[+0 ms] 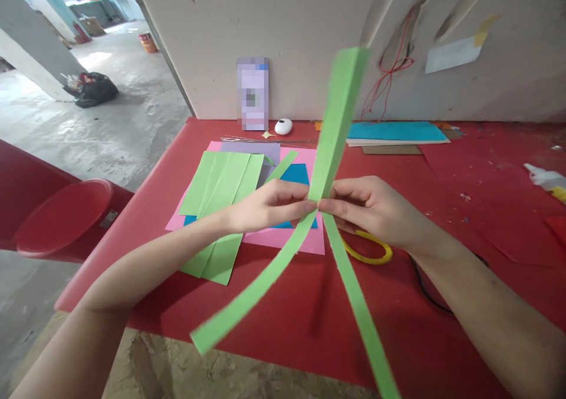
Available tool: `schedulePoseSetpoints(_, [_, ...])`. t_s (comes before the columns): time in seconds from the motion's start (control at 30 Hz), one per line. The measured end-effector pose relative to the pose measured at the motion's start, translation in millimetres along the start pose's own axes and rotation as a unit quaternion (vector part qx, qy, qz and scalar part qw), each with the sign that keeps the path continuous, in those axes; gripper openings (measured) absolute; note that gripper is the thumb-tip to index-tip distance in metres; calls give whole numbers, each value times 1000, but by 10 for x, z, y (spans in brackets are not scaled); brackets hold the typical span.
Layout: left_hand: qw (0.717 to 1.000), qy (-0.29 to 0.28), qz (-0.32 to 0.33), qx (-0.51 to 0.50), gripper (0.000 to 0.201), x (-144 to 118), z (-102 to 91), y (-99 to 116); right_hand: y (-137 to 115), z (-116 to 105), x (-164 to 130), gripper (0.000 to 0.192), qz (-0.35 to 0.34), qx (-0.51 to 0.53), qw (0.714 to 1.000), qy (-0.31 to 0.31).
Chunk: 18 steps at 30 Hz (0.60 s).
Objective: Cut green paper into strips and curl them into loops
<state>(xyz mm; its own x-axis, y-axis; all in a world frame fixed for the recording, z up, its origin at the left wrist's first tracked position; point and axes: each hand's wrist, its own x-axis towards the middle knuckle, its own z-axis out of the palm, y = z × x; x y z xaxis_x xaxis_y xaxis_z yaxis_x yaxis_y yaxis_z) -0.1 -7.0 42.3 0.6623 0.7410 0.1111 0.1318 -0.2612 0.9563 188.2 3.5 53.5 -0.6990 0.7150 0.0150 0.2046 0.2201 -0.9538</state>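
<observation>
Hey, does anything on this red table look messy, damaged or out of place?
Small paper scraps litter the red table on the right. The wall board behind looks gouged, with loose red wire dangling. Both hands pinch green paper strips normally.

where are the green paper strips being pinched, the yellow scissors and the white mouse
green paper strips [338, 122], head view, on the upright strip's middle
yellow scissors [370, 256], head view, on the handle loop by the right hand
white mouse [283, 126], head view, on its top
</observation>
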Motion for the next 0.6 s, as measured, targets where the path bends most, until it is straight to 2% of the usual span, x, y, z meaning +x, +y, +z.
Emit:
schedulePoseSetpoints(0.1, [1000, -27, 11, -5, 33, -2, -20, 0, 2, -27, -4, 26, 16, -6, 1000, -23])
schedulePoseSetpoints(0.23, [1000, -25, 16, -7, 31, -6, -25, -3, -11, -32, 3, 30, -12, 20, 1000, 17])
schedulePoseSetpoints(0.47, [999, 45, 13, -4, 34, 5, 16, -28, 2, 5, 3, 24, -28, 27, 999, 38])
schedulePoseSetpoints(0.6, [1000, 17, 8, -2, 36, 2, 3, -2, 24, -3, -6, 24, -24, 26, 999, 9])
